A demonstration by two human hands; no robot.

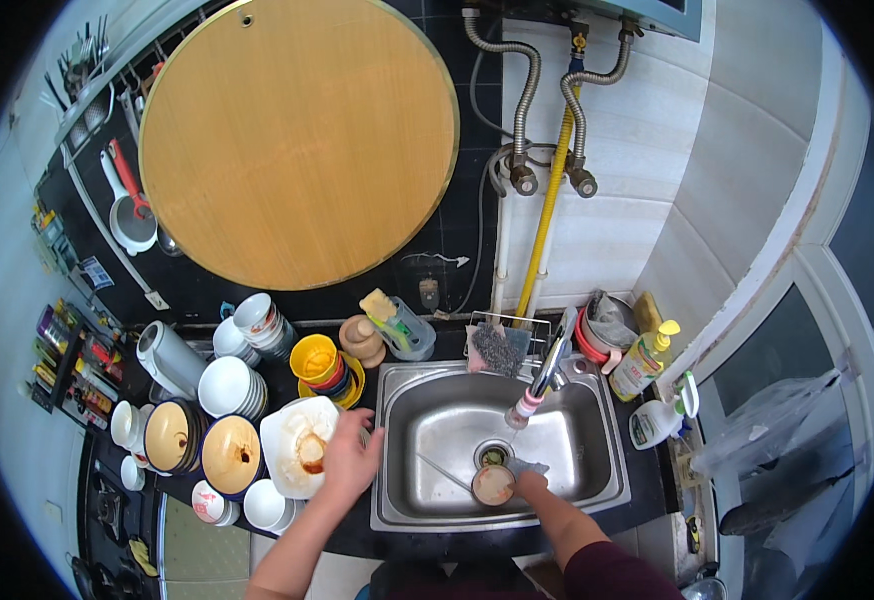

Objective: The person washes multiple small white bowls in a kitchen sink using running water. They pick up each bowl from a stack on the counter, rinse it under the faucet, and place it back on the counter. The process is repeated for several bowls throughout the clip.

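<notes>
My left hand [353, 452] is at the right rim of a white square bowl [292, 427] with reddish-brown stains inside. Its fingers overlap the rim; whether they grip it is hidden. Low in the steel sink [594, 480], my right hand [530, 484] is closed on a grey scrubbing cloth [524, 466]. Against that hand is a small round bowl [492, 485] with a pale, pinkish inside. A thin metal rod or handle [444, 472] slants up-left from the bowl. Green scraps lie in the drain [493, 454]. The faucet [549, 367] hangs above with a pink-ringed nozzle.
Stacked white bowls [230, 386], stained cream bowls [230, 450] and yellow cups [315, 358] crowd the left counter beside a grey jug [170, 360]. Right of the sink stand a yellow soap bottle [641, 364] and a white spray bottle [654, 424]. A wire rack [542, 326] holds scourers.
</notes>
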